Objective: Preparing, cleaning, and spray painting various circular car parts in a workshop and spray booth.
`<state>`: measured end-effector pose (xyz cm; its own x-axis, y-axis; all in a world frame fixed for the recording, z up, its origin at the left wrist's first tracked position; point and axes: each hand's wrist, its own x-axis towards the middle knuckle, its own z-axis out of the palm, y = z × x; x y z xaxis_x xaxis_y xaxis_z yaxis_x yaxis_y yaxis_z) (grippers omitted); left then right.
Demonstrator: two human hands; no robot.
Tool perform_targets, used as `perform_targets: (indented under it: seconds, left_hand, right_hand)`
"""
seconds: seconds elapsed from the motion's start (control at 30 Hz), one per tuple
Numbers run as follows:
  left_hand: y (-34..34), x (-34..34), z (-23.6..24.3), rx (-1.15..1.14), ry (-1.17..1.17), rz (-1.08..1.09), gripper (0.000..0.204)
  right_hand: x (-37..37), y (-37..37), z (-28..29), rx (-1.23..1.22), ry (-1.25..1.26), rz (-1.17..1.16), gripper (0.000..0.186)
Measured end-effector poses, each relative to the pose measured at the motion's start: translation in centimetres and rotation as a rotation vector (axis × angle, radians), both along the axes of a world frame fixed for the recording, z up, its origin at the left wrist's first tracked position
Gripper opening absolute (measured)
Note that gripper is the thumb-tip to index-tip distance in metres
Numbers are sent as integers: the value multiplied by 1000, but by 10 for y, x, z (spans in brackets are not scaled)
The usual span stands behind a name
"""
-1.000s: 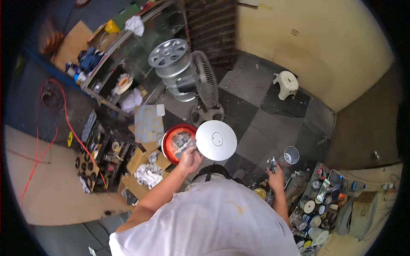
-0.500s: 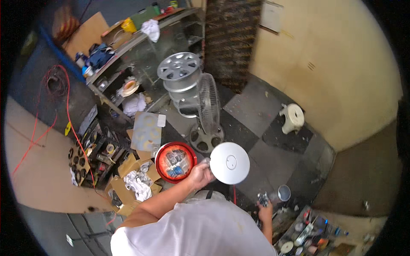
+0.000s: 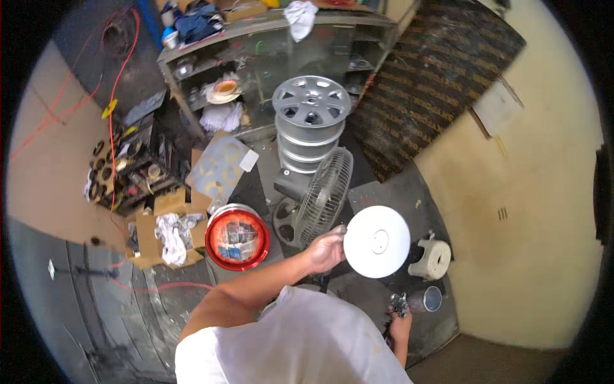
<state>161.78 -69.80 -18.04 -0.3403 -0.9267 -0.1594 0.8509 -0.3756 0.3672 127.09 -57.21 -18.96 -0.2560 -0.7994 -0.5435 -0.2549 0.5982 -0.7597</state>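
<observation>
My left hand (image 3: 325, 252) grips the left edge of a white round disc (image 3: 391, 257) with a small circle in its middle. The flat face of the disc is turned up toward me. Lower right, my right hand (image 3: 401, 325) is closed around a spray gun (image 3: 399, 303); its round cup (image 3: 432, 299) points to the right. The fingers of that hand are partly hidden behind the gun. The disc and the gun are apart. Left of my left arm sits a red wheel rim (image 3: 263, 251), its centre covered with an orange sheet and taped pieces.
A standing fan (image 3: 325, 198) is beyond my left hand, before stacked silver wheel rims (image 3: 311, 101). A cream stool (image 3: 430, 259) stands right of the disc. At left are a cardboard box (image 3: 147, 233) with crumpled white paper and a red hose (image 3: 173, 286). A grey cabinet (image 3: 300, 64) lines the back.
My view has swung to the right. The disc has come nearer the stool in view, still in my left hand. My right hand still holds the spray gun.
</observation>
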Motion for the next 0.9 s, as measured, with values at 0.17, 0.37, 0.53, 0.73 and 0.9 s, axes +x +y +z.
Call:
perform_targets:
  seconds: [0.17,0.37,0.53,0.73,0.9]
  left_hand:
    - [-75,-28,1,-44,-22,29,31]
    - [-116,-78,-6,-72,75,162,12]
    - [-128,-114,16,-51,53,374,6]
    - [-143,-185,6,-69,3,635,7]
    - [-138,-243,40,-46,16,800,12]
  right_hand:
    - [-53,-99,-16,-136,114,251,37]
    - [-134,-172,-77,-208,97,449,42]
    - [-148,-252,-80,-63,-4,447,40]
    - [-203,-349,-71,-81,-71,737,39]
    - [-202,-395,-11,17,-85,799,41]
